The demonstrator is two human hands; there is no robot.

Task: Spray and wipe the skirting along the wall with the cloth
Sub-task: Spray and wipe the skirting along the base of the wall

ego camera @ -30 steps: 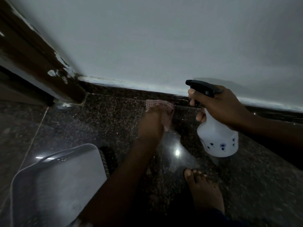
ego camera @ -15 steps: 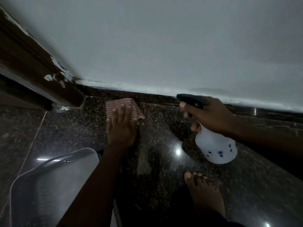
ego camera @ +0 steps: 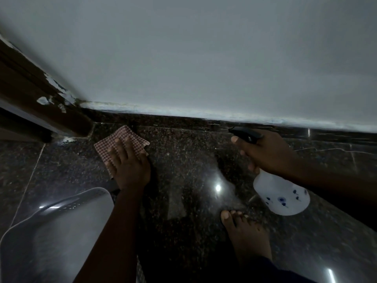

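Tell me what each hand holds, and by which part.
The right hand grips the spray bottle by its neck, below the black trigger head. The left hand grips nothing; its straight fingers press the checked cloth flat.

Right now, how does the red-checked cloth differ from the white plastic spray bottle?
The red-checked cloth lies flat on the floor, pressed under the straight-fingered left hand; the white plastic spray bottle is held tilted, gripped by the right hand. The cloth is checked all over; the bottle has scattered blue flowers. Each has a hand on it.
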